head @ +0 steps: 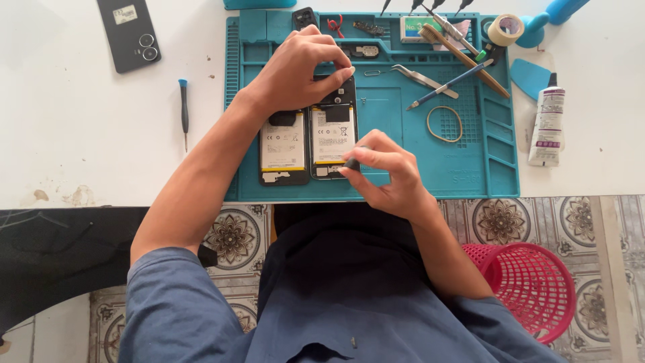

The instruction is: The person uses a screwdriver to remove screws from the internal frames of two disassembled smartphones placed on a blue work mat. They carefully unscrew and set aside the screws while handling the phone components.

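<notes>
Two opened phones (307,144) lie side by side on the mat (470,168); tweezers (423,78) and a rubber band (444,124) lie to their right, a screwdriver (183,111) left of the mat.

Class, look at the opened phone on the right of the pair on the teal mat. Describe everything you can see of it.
The right opened phone lies flat, back cover off, beside a second opened phone on the teal mat. A white-labelled battery with a yellow strip fills its middle; dark parts sit above and below. The left hand presses fingertips on its top end. The right hand pinches a small dark tool handle at its lower edge.
</notes>
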A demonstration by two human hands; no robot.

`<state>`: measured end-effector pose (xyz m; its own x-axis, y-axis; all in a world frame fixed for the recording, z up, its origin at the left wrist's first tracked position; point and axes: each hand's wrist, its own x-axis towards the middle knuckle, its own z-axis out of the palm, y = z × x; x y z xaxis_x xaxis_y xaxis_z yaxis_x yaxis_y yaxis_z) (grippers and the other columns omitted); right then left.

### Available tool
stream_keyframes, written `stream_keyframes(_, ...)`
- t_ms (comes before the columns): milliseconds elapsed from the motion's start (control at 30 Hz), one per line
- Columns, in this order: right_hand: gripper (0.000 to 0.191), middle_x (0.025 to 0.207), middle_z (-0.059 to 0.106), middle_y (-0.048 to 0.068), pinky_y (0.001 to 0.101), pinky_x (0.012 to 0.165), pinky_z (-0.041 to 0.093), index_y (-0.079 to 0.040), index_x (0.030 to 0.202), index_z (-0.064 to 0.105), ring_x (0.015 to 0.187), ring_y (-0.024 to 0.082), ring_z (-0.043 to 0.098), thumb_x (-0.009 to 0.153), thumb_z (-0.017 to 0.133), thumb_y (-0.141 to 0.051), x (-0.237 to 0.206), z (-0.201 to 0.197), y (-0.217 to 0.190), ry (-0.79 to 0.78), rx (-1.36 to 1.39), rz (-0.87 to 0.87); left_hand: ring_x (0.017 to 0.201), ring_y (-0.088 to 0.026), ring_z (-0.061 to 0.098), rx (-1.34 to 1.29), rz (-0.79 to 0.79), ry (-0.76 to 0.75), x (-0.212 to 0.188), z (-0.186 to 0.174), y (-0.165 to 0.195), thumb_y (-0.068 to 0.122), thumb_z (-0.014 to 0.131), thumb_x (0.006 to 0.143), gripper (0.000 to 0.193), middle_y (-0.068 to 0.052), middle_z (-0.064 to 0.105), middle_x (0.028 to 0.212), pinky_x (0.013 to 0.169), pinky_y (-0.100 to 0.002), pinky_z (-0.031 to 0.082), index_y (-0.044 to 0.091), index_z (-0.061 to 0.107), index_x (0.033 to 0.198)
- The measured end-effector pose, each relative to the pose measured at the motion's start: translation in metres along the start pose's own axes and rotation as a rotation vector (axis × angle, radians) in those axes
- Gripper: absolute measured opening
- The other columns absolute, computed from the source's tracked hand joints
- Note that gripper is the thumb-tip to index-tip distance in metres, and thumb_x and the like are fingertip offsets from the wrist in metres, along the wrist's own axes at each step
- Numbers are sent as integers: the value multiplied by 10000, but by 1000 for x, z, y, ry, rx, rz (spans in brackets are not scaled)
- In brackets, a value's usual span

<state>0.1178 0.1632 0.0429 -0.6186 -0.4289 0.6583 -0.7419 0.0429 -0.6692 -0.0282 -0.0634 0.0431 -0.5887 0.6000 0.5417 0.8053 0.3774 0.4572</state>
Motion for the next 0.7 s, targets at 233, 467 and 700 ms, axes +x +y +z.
stream_keyframes(233, 558, 1216, 644, 193, 354, 849, 591, -164, 1434, 457, 1053, 306, 686, 976, 702, 41, -3, -6, -4, -35, -8, -98, 936, -259, 621, -13, -22, -12, 2, -2, 4, 209, 759, 1007, 128, -70, 744, 953, 929, -424, 494, 86, 792, 995)
stream_keyframes(467, 646, 996, 663, 47, 391, 775, 540, -186, 1361, 476, 810, 228, 623, 900, 921, -101, -5, 6, -8, -49, -366, -92, 1022, -264, 587, 30, -12, 26, 0, -4, 5, 229, 770, 1003, 135, -68, 745, 1009, 940, -420, 480, 97, 801, 1004)
stream_keyframes(700, 632, 1153, 689, 144, 346, 841, 591, -168, 1498, 390, 971, 285, 704, 989, 715, 20, 0, 1, -13, -50, -108, -90, 990, -249, 593, 27, -21, 6, 0, -1, 1, 237, 768, 1005, 139, -60, 750, 997, 932, -416, 478, 103, 803, 1002)
